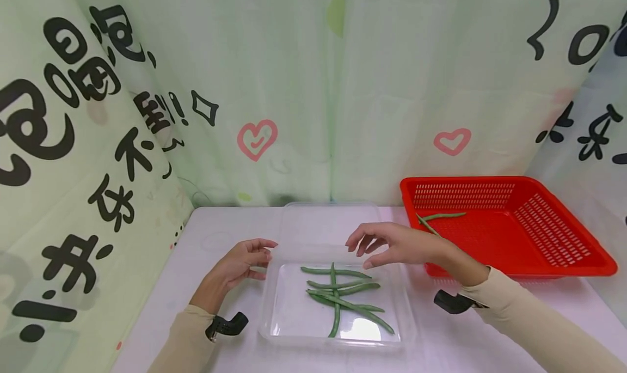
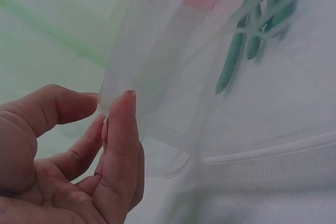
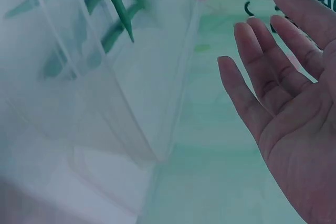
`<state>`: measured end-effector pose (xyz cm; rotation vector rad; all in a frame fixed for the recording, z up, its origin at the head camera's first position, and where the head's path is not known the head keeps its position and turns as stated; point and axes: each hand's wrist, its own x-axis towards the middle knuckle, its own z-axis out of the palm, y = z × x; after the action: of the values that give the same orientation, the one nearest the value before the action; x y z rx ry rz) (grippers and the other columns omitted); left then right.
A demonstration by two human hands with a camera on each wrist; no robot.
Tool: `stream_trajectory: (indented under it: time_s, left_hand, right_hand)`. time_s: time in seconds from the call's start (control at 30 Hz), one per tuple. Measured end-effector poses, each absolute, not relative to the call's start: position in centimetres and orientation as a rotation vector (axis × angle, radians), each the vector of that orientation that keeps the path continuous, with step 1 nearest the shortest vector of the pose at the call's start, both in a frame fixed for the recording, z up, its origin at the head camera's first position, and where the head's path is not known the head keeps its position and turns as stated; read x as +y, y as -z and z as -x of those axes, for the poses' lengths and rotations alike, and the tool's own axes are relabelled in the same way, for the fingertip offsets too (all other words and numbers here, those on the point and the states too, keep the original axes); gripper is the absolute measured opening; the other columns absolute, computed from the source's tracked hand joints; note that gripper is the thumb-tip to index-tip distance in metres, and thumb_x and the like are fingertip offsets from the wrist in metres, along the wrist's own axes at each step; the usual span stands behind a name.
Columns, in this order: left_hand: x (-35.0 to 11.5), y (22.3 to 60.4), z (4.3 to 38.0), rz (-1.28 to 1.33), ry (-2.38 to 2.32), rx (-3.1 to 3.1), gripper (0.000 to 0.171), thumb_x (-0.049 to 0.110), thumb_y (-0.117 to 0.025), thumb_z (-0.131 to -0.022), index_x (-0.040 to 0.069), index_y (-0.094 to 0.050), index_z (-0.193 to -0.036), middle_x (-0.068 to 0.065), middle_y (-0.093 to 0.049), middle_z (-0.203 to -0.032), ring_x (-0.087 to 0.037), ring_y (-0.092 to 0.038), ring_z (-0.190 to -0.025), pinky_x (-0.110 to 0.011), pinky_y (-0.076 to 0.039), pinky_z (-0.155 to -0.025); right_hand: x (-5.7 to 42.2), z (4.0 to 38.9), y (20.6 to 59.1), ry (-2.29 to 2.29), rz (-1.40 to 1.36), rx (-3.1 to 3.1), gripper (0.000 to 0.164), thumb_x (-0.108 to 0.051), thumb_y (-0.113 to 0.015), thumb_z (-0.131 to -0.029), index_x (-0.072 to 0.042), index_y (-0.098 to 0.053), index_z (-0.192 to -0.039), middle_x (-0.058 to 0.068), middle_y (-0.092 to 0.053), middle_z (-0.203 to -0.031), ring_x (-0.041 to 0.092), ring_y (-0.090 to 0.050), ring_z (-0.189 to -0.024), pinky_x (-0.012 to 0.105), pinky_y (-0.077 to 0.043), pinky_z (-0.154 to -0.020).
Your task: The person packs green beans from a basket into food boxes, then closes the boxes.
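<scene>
A clear plastic box (image 1: 338,340) stands on the table with several green beans (image 1: 350,302) lying crossed in it. Behind it, a clear panel like a raised lid (image 1: 329,220) shows faintly. At the box's rear left corner, my left hand (image 1: 247,264) pinches the clear plastic edge between thumb and fingers; the left wrist view shows this hand (image 2: 79,156) close up. Whether that edge belongs to the box or the lid, I cannot tell. My right hand (image 1: 392,242) hovers by the rear right corner, fingers loosely spread and holding nothing, as the right wrist view's hand (image 3: 294,98) also shows.
To the right, a red plastic basket (image 1: 563,237) holds a few more green beans (image 1: 446,216) at its left side; my right forearm reaches across its front. A pale table (image 1: 230,226) lies beneath, and printed curtains (image 1: 294,90) hang behind and beside it.
</scene>
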<state>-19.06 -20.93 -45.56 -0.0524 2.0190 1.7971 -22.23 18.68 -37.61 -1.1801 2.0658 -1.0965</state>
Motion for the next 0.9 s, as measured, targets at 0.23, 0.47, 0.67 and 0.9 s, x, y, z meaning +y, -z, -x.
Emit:
stream_trajectory:
  time_s: [0.23, 0.47, 0.67, 0.9]
  left_hand:
    - [-21.1, 45.5, 19.0, 0.055, -1.791, 2.017, 0.040, 0.007, -0.057, -0.102, -0.004, -0.052, -0.140, -0.003, -0.058, -0.097, -0.024, -0.059, -0.091, -0.029, -0.060, -0.068]
    - [-21.0, 45.6, 19.0, 0.062, -1.796, 2.019, 0.040, 0.007, -0.058, -0.101, -0.004, -0.053, -0.139, -0.003, -0.058, -0.098, -0.025, -0.059, -0.092, -0.030, -0.060, -0.067]
    - [-21.0, 45.6, 19.1, 0.054, -1.805, 2.012, 0.040, 0.007, -0.058, -0.101, -0.004, -0.052, -0.139, -0.003, -0.058, -0.099, -0.023, -0.059, -0.090, -0.029, -0.060, -0.067]
    - [-21.0, 45.7, 19.3, 0.051, -1.805, 2.012, 0.040, 0.007, -0.057, -0.101, -0.005, -0.052, -0.140, -0.003, -0.058, -0.097, -0.020, -0.059, -0.087, -0.028, -0.059, -0.066]
  right_hand:
    - [21.3, 23.4, 37.1, 1.113, 1.138, 2.124, 0.031, -0.021, -0.070, -0.097, -0.018, -0.063, -0.127, 0.000, -0.066, -0.121, 0.021, -0.067, -0.110, 0.035, -0.054, -0.099]
    - [23.9, 24.7, 36.6, 1.105, 1.015, 2.241, 0.030, -0.020, -0.073, -0.095, -0.017, -0.066, -0.124, 0.003, -0.069, -0.118, 0.023, -0.069, -0.107, 0.029, -0.056, -0.094]
    - [26.0, 25.8, 36.7, 1.140, 0.930, 2.295, 0.032, -0.015, -0.074, -0.094, -0.012, -0.066, -0.124, 0.008, -0.067, -0.119, 0.027, -0.067, -0.109, 0.028, -0.057, -0.091]
    - [28.1, 27.1, 36.7, 1.135, 0.873, 2.331, 0.037, -0.012, -0.076, -0.091, -0.010, -0.065, -0.126, 0.011, -0.067, -0.119, 0.029, -0.067, -0.107, 0.030, -0.059, -0.087]
